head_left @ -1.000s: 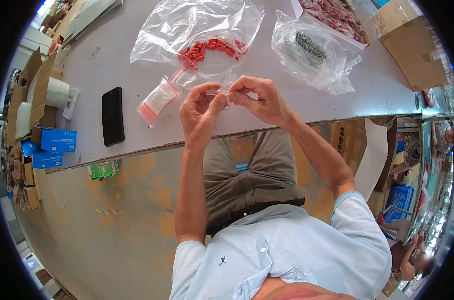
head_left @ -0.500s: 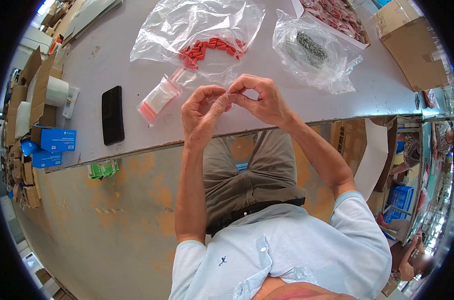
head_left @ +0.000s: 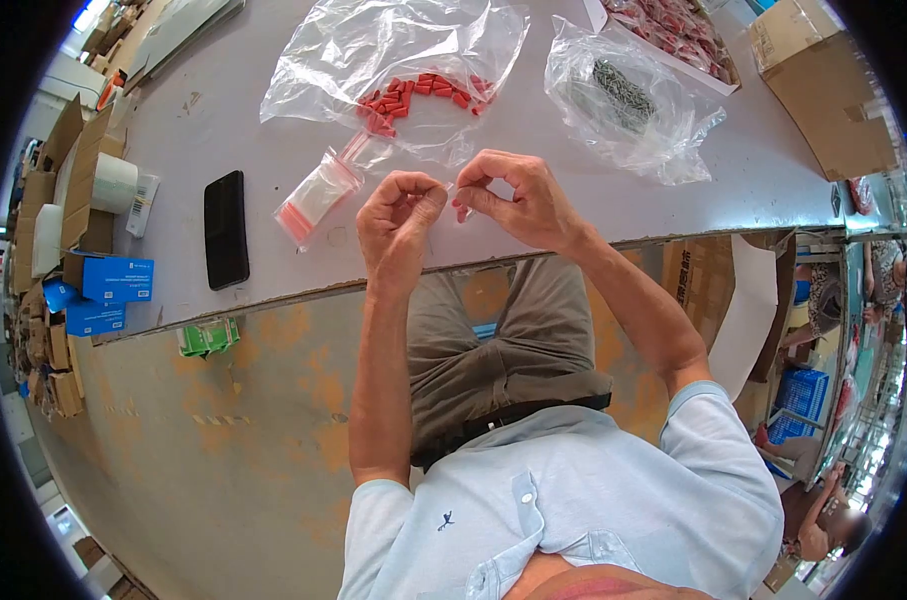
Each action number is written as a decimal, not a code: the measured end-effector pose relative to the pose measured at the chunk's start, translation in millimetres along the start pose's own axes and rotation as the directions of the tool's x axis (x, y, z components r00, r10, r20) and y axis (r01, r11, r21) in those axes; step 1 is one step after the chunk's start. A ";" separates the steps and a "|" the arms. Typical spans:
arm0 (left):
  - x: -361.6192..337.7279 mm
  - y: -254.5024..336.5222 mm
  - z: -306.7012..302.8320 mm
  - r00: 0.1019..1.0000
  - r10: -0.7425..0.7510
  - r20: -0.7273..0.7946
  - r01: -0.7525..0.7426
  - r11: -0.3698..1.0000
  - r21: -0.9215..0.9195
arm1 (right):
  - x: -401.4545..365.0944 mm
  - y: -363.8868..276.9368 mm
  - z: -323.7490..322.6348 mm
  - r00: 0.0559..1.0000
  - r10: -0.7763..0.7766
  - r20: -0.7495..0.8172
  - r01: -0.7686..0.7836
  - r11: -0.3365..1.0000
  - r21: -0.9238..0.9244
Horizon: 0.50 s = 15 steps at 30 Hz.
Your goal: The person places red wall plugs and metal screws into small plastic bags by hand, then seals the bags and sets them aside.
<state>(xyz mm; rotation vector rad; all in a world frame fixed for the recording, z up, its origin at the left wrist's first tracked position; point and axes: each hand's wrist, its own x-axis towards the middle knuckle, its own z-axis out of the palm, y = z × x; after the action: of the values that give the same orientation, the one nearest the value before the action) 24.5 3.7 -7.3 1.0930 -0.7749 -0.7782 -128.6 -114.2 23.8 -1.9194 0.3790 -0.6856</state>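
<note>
My right hand (head_left: 521, 203) pinches a small clear plastic bag with red bits in it (head_left: 461, 211), which hangs under the fingertips above the table edge. Close by on the left, my left hand (head_left: 401, 212) is closed, thumb against forefinger; whether it grips the bag's edge is too small to make out. Just beyond the hands, a stack of clear zip bags with red strips (head_left: 318, 196) lies on the table. Several red plugs or caps (head_left: 383, 108) rest on a large clear plastic bag (head_left: 323, 55) farther back.
An open clear bag of small dark metal screws or pins (head_left: 623, 95) lies to the right. Behind it stands a box of red packed bags (head_left: 670, 35), beside a cardboard box (head_left: 823, 90). A black phone (head_left: 225, 230) and blue boxes (head_left: 113, 280) are at left.
My hands have moved slightly apart, the left one shifting left. The red bits in the small bag now show below my right fingertips.
</note>
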 end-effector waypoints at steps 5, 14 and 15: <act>1.4 -6.6 -4.4 0.998 0.021 -0.065 -0.032 0.986 -0.166 | 0.3 -6.8 -4.7 0.999 0.044 0.020 -0.043 0.998 -0.036; 2.5 -2.2 3.5 0.995 0.049 0.090 -0.065 0.980 0.189 | -6.1 -0.7 -8.9 0.997 0.072 0.005 -0.072 0.996 0.055; 2.3 -3.5 2.5 0.995 0.049 0.091 -0.066 0.980 0.190 | -5.7 0.3 -9.0 0.998 0.056 0.010 -0.057 0.997 0.059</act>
<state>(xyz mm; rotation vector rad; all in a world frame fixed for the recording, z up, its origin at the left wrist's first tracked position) 23.0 -0.4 -9.6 1.2104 -0.9659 -0.7151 -138.6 -117.7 24.8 -1.8485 0.4017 -0.6443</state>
